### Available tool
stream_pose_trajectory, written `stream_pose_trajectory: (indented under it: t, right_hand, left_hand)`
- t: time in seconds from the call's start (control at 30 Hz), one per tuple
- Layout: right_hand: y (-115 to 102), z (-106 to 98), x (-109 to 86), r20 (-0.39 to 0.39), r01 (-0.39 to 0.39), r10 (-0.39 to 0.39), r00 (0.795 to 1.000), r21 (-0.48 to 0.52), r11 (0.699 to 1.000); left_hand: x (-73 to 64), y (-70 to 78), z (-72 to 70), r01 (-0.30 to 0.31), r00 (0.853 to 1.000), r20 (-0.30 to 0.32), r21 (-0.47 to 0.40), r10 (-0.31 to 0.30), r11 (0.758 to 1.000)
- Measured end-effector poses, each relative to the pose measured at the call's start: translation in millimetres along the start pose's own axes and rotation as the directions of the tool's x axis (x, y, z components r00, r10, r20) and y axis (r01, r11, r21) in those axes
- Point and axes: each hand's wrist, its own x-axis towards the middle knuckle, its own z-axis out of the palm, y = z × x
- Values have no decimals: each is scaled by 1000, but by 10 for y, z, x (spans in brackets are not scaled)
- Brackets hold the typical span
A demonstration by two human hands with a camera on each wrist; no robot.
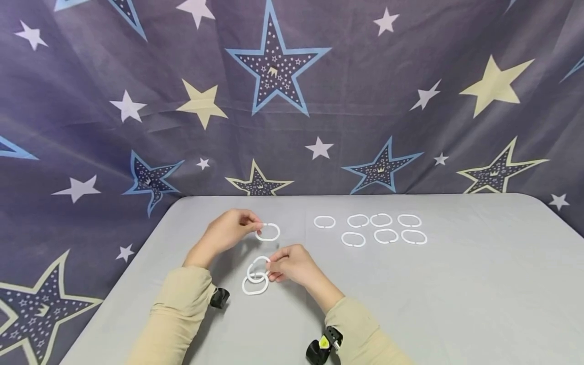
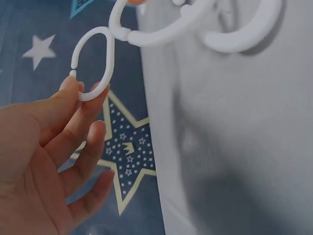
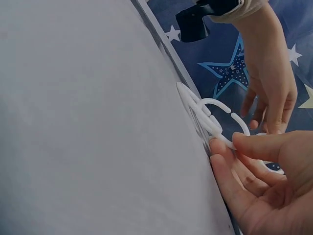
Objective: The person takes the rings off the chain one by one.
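My left hand (image 1: 228, 232) pinches a white oval ring (image 1: 269, 240) between thumb and fingers, holding it above the table. In the left wrist view that ring (image 2: 110, 61) has a narrow split in one long side, near the thumb. My right hand (image 1: 294, 266), nearer the front, pinches another white ring (image 1: 259, 258) by its right edge. Linked through it is a second white ring (image 1: 255, 293), lower and toward me. From the right wrist view, thumb and fingertips of the right hand (image 3: 266, 171) hold the linked pair, the gap in one ring showing.
Several loose white split rings lie in two rough rows on the grey table (image 1: 433, 299), including a front ring (image 1: 353, 246) and a separate one (image 1: 324, 227) at their left. A star-patterned cloth (image 1: 347, 101) hangs behind the table's back edge.
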Motion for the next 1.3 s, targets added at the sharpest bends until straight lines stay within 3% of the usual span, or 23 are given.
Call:
stream_pose_trajectory:
  t: [0.33, 0.5, 0.67, 0.8, 0.97, 1.1, 1.3]
  right_hand:
    - [6, -1, -2, 1, 2, -2, 1000, -9, 1000]
    - [8, 1, 2, 4, 5, -5, 1000, -7, 1000]
    - [13, -2, 1, 7, 6, -6, 1000, -4, 1000]
    - [20, -8, 6, 15, 15, -15, 1000, -7, 1000]
    - [16, -27, 6, 17, 19, -19, 1000, -11, 1000]
    - [14, -32, 2, 18, 22, -21, 1000, -17, 1000]
    - [9, -25, 3, 30, 37, -37, 999, -23, 999]
  left_hand:
    - [142, 165, 28, 17, 999, 46, 100, -22, 995]
    - [234, 244, 14, 0, 1000, 27, 153, -4, 988]
    - [337, 307, -1, -59, 996, 77, 174, 46, 983]
    - [421, 392, 2, -129, 983, 152, 196, 100, 972]
    - [546, 507, 44, -201, 956, 257, 219, 142, 955]
    - [645, 602, 106, -224, 935, 325, 226, 144, 948]
    - [765, 736, 222, -248, 920, 373, 312, 122, 917]
